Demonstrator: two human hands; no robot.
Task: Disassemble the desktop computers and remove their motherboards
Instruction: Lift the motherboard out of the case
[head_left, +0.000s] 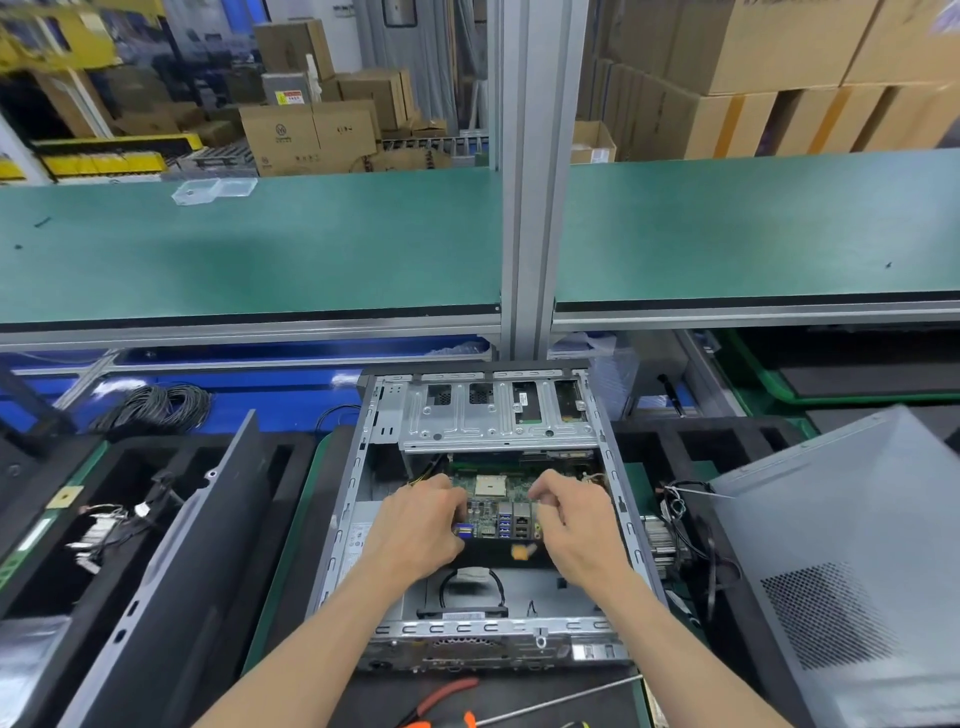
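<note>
An open grey desktop case (343, 499) lies flat in front of me, its side cover off. Inside, a green motherboard (498, 493) with a bare CPU socket and a row of rear ports sits tilted, partly under the silver drive cage (493, 421). My left hand (421, 530) grips the board's left edge near the blue port. My right hand (576, 525) grips its right edge with curled fingers. A looped black cable (470, 587) lies on the case floor below the board.
A grey side panel (852, 545) leans at the right. A black bezel and foam tray with loose parts (104, 525) are at the left. Red-handled pliers (441, 696) and a long screwdriver shaft (561, 699) lie near me. A green shelf (260, 249) spans above; a black cable coil (156, 408) is at the back left.
</note>
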